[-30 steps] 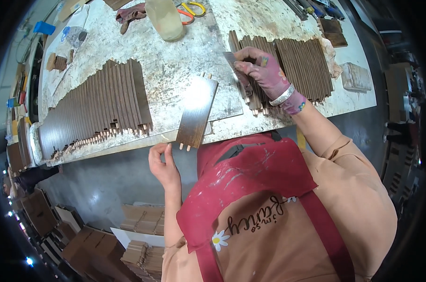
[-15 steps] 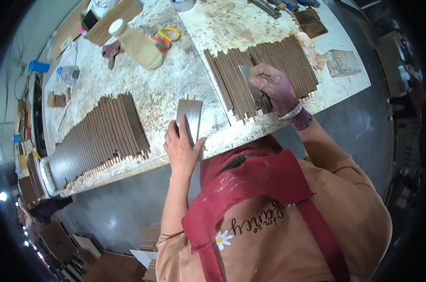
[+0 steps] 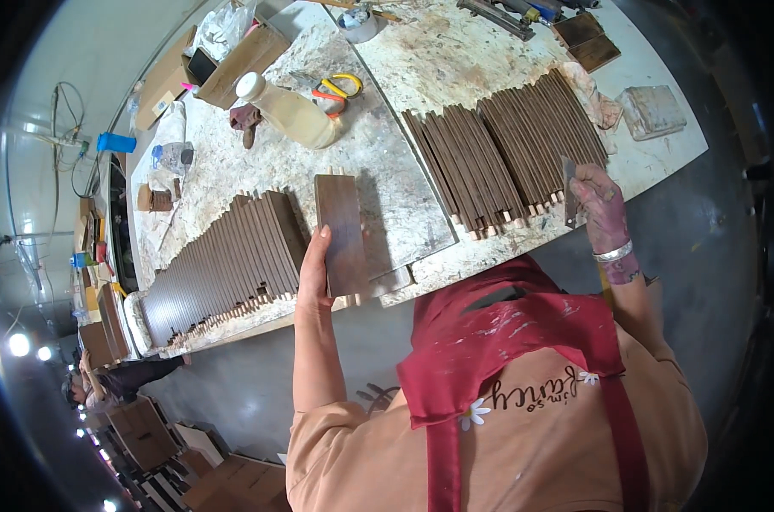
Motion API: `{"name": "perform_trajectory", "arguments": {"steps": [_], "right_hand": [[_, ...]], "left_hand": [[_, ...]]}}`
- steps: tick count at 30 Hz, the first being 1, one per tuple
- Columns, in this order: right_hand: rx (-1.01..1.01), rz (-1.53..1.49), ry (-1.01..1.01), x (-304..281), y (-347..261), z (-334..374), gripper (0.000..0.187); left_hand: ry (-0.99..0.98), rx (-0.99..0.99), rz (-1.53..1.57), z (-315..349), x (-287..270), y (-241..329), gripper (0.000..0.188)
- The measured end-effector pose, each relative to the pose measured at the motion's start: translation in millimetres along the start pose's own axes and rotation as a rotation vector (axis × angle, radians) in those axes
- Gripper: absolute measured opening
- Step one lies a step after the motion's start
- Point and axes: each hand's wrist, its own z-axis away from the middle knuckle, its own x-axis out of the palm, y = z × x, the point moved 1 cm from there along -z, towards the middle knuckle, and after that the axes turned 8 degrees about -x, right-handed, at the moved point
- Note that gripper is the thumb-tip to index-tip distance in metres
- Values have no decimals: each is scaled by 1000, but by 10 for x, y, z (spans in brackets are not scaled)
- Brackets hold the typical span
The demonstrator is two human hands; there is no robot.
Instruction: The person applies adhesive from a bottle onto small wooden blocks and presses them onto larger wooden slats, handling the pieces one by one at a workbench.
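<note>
My left hand [image 3: 314, 269] grips a brown wooden board [image 3: 343, 230] with pale dowel pegs at its ends. The board is raised above the table's near edge, its broad face toward me. Over at the right row's near end, my right hand [image 3: 605, 209] pinches a flat metal scraper [image 3: 569, 192], blade pointing up and away. This hand is purple, with a pale band at the wrist. A row of similar boards on edge [image 3: 225, 252] stands left of my left hand. Another row of brown boards [image 3: 506, 149] lies beyond my right hand.
On the stained table [image 3: 387, 200] stand a bottle of pale liquid [image 3: 293, 111], yellow-and-orange-handled scissors [image 3: 340, 90], and an open cardboard box [image 3: 246, 64]. A grey wrapped block [image 3: 651, 111] lies far right. Another person [image 3: 118, 384] is in the left background.
My left hand has lifted the board off the table and now holds it up. My right hand with the scraper has moved right, from over the boards to their near right end.
</note>
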Motion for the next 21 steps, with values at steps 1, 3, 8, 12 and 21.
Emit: {"name": "perform_trajectory", "arguments": {"steps": [1, 3, 8, 12, 21], "right_hand": [[-13, 3, 31, -28, 4, 6, 21], [38, -55, 53, -32, -3, 22, 23], [95, -14, 4, 183, -120, 39, 20], [162, -85, -47, 361, -141, 34, 24], [172, -13, -10, 149, -149, 112, 21]], "left_hand": [[33, 49, -62, 10, 58, 24, 55], [318, 156, -141, 19, 182, 76, 55], [597, 486, -827, -117, -310, 231, 37], [912, 686, -1444, -134, -173, 381, 44], [448, 569, -905, -446, 586, 193, 61]]}}
